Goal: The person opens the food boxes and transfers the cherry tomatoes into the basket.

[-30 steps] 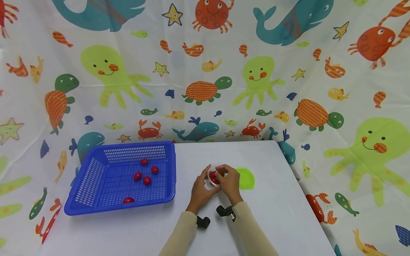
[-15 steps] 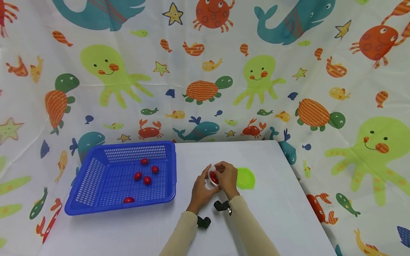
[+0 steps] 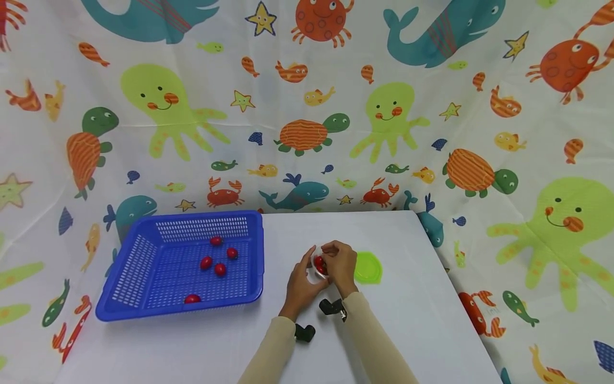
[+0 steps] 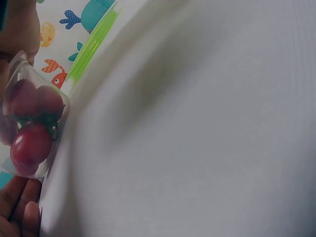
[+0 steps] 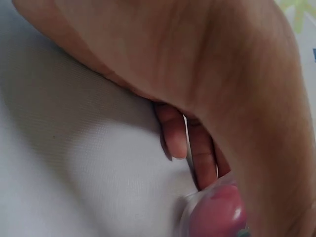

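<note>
A small clear plastic tub [image 3: 317, 273] holding several red cherry tomatoes [image 4: 31, 144] stands on the white table. My left hand [image 3: 300, 288] grips the tub from its left side, thumb at the near side and fingers round the far side. From the right, my right hand [image 3: 342, 266] bends over the tub's opening, its fingertips down at the tomatoes. Whether they pinch a tomato is hidden by the hand itself. In the right wrist view, the underside of this hand [image 5: 182, 74] covers much of the picture, with the tub's tomato [image 5: 217, 212] below it.
A blue perforated basket [image 3: 179, 311] stands at the left with several loose cherry tomatoes [image 3: 219, 269] in it. Just right of the right hand lies a bright green lid [image 3: 368, 268]. A sea-animal curtain [image 3: 307, 136] hangs behind the white table [image 3: 408, 298].
My right hand has shifted slightly left and away from me over the tub, its fingers working among the tomatoes. The left hand and tub have stayed in place.
</note>
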`<action>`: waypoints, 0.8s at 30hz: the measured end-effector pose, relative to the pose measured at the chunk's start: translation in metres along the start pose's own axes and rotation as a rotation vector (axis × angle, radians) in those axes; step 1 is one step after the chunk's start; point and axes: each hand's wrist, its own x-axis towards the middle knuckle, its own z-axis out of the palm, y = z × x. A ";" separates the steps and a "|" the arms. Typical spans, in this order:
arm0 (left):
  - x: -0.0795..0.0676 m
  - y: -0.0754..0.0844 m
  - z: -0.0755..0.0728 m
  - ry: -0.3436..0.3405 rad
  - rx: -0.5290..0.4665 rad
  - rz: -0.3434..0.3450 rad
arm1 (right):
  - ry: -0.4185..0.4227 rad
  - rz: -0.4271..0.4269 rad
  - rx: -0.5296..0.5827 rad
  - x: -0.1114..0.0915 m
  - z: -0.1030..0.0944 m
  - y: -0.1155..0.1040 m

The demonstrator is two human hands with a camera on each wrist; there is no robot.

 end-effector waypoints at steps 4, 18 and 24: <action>0.000 0.000 0.000 -0.003 0.002 0.004 | -0.002 -0.002 0.019 -0.003 -0.003 0.002; -0.001 0.001 -0.001 0.000 -0.006 -0.002 | 0.039 -0.022 0.034 -0.012 -0.014 -0.008; 0.000 0.001 -0.001 0.003 0.004 0.009 | 0.048 -0.044 0.085 -0.013 -0.018 -0.023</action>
